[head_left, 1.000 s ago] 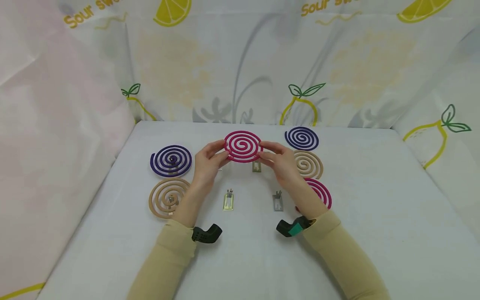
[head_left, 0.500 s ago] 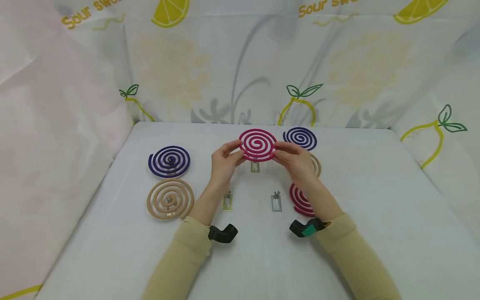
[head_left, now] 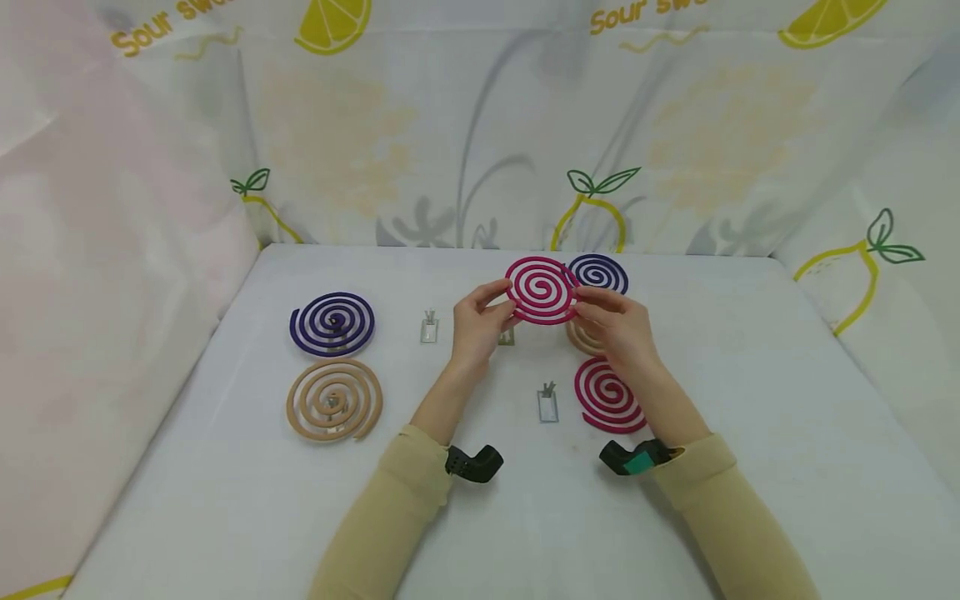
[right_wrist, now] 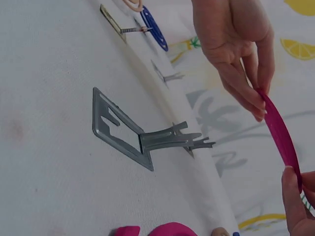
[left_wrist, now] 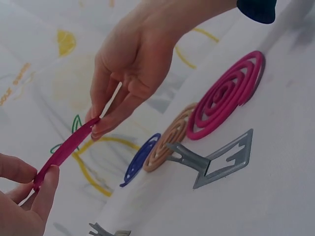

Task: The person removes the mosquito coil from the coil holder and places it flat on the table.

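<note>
Shifting rightward, the left hand (head_left: 476, 327) and right hand (head_left: 622, 327) pinch the raised pink coil (head_left: 542, 289), seemingly not yet set down.

At left on the counter (head_left: 750, 375) sit the far left coil (head_left: 333, 323) and, before it, the near left coil (head_left: 318, 404). At right, from far to near: the far right coil (head_left: 597, 273), middle right coil (head_left: 581, 340) and near right coil (head_left: 609, 396). Between these columns are two far stands (head_left: 429, 325), the near right stand (head_left: 548, 392) and near left stand (right_wrist: 121, 31). Above the counter, a raised coil (head_left: 541, 287) is between left hand (head_left: 480, 323) and right hand (head_left: 618, 327).
</note>
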The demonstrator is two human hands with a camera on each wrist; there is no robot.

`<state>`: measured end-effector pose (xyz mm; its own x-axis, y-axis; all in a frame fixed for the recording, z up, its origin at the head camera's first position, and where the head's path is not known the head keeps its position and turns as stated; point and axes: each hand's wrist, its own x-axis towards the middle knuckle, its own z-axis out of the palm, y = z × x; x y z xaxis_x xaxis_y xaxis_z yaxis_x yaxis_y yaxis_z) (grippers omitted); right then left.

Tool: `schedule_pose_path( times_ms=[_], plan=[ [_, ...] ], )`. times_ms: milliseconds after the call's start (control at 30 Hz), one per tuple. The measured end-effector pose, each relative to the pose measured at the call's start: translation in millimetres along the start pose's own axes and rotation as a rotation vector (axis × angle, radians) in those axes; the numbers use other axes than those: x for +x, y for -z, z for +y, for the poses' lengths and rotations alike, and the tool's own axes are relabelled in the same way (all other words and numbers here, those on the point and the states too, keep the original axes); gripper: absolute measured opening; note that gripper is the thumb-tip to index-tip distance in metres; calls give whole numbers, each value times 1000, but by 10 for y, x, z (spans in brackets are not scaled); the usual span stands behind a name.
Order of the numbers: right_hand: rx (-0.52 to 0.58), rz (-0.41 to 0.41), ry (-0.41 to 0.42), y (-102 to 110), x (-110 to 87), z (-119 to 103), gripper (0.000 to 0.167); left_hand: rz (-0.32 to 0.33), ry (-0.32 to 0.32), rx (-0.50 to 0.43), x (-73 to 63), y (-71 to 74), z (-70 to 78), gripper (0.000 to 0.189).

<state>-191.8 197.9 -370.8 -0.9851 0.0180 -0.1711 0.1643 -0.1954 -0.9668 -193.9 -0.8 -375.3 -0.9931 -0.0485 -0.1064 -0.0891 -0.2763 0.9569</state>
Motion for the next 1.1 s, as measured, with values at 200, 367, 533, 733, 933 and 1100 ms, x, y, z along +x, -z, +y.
schedule_pose_path(
  times_ms=[200,367,533,733,933,1100],
  plan=[
    [14,9,16,110,29,-21,36,-8,-2,-5,32,-115,-57,33],
    [33,34,18,186,69,-47,32,-2,-3,-12,52,-225,-75,33],
    [67,44,26,253,101,-71,24,13,1,-49,80,-323,-96,32],
    [83,57,40,321,153,-89,15,27,-6,-77,128,-424,-121,32],
    [139,61,56,386,220,-111,16,45,-10,-110,182,-545,-130,34],
    [174,58,74,464,270,-148,16,69,-3,-89,234,-670,-132,36]
  ],
)
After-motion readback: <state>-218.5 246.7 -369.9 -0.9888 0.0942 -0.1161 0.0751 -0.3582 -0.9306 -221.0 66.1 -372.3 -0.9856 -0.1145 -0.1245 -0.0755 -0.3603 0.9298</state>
